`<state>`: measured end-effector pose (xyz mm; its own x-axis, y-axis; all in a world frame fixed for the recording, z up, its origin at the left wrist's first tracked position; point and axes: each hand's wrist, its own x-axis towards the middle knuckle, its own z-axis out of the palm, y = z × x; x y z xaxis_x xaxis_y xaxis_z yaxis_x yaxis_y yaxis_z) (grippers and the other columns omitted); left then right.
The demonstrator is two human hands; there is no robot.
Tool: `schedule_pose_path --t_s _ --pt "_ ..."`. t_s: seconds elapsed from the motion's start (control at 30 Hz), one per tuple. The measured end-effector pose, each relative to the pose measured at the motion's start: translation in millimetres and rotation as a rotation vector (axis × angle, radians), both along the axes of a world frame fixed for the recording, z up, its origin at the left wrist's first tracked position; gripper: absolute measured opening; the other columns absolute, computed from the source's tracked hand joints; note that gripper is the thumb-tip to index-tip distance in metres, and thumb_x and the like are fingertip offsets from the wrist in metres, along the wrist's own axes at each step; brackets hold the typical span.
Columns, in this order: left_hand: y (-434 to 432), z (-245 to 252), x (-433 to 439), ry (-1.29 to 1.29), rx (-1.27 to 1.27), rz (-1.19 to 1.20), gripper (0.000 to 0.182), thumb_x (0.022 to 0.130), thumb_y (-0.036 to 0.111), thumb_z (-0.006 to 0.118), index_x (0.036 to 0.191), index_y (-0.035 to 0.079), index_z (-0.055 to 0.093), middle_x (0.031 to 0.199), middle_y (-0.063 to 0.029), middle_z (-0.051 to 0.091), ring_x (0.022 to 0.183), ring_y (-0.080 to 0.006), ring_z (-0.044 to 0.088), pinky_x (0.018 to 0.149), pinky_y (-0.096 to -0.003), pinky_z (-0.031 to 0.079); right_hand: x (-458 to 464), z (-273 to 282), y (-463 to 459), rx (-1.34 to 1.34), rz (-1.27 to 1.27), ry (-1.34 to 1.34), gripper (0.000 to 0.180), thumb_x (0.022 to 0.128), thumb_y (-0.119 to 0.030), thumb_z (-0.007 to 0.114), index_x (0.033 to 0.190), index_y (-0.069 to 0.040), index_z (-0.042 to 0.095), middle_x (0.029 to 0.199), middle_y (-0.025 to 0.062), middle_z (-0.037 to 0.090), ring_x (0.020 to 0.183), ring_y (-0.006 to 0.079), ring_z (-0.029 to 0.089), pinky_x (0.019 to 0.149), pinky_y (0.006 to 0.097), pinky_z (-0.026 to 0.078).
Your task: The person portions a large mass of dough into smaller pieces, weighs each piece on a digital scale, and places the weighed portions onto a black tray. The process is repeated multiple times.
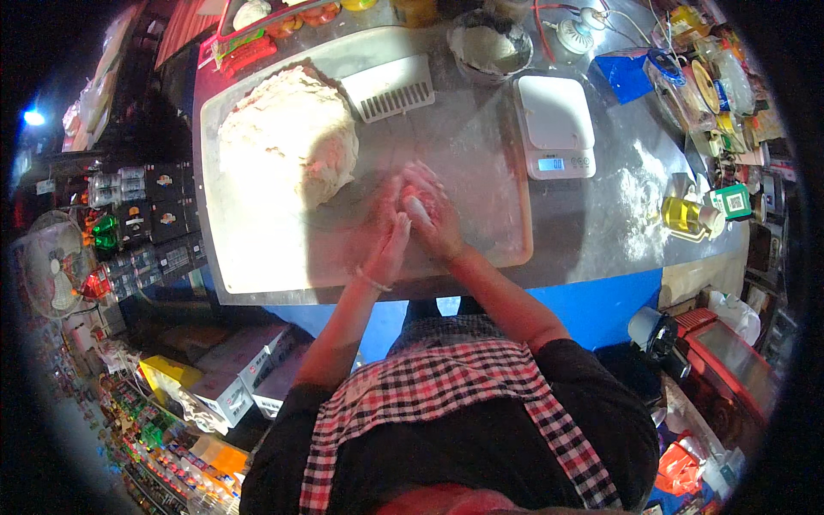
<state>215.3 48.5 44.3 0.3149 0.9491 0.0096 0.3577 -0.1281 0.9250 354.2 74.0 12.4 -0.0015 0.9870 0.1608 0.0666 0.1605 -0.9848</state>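
Note:
Palm against palm, my left hand [389, 225] and my right hand [432, 209] meet over a large pale mat [476, 228] on the table. Both are dusted with flour and blurred, and whether anything lies between the palms is hidden. Up and to the left of them rests a big rough mound of dough [322, 151], partly washed out by bright light. A white scraper with a row of slots [389, 87] lies flat beyond my hands, close beside the dough. To the right of the mat stands a white digital kitchen scale [557, 119] with its display lit.
A bowl of flour [489, 48] stands at the back. Spilled flour [644, 206] and a bottle of yellow oil [682, 215] are on the right. Behind the scale sits a blue box [621, 74]. A tray of food [302, 22] lies along the far edge.

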Motion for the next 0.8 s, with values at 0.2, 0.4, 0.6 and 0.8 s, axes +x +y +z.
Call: schedule_pose_path --t_s 0.2,0.4,0.6,0.8 --pt "-13.7 5.0 3.2 -0.448 -0.33 0.068 0.062 0.104 0.033 0.035 0.151 -0.001 0.014 0.158 -0.0144 0.017 0.145 -0.0254 0.015 0.119 -0.0384 0.01 26.9 -8.0 23.7 -0.33 -0.135 0.857 0.042 0.098 -0.029 0.052 0.13 -0.001 0.056 0.133 0.015 0.056 0.125 0.0253 0.051 0.107 0.0385 0.034" --pt "12.3 -19.7 19.2 0.032 0.063 -0.126 0.051 0.104 0.027 0.038 0.147 0.001 0.03 0.152 -0.0144 0.031 0.136 -0.0249 0.033 0.114 -0.0375 0.023 37.2 24.4 7.1 -0.503 0.156 0.426 0.052 0.099 -0.041 0.047 0.131 -0.001 0.055 0.129 0.0151 0.059 0.128 0.0233 0.047 0.11 0.0384 0.031" --pt "0.5 -25.8 16.4 -0.168 -0.146 0.015 0.041 0.1 0.021 0.044 0.136 0.003 0.05 0.142 -0.0172 0.046 0.134 -0.0309 0.041 0.112 -0.0392 0.029 100.8 49.5 23.1 0.061 -0.262 0.474 0.043 0.102 -0.022 0.041 0.14 -0.002 0.045 0.141 0.017 0.048 0.136 0.025 0.04 0.114 0.0402 0.026" --pt "20.9 -31.2 15.8 0.301 0.184 -0.102 0.047 0.1 0.023 0.04 0.141 0.0 0.041 0.143 -0.0201 0.044 0.134 -0.032 0.04 0.113 -0.0392 0.028 32.0 -9.7 -37.2 -0.131 -0.125 -0.181 0.052 0.097 -0.02 0.045 0.145 0.0 0.037 0.15 0.0207 0.036 0.14 0.0341 0.032 0.116 0.0422 0.022"
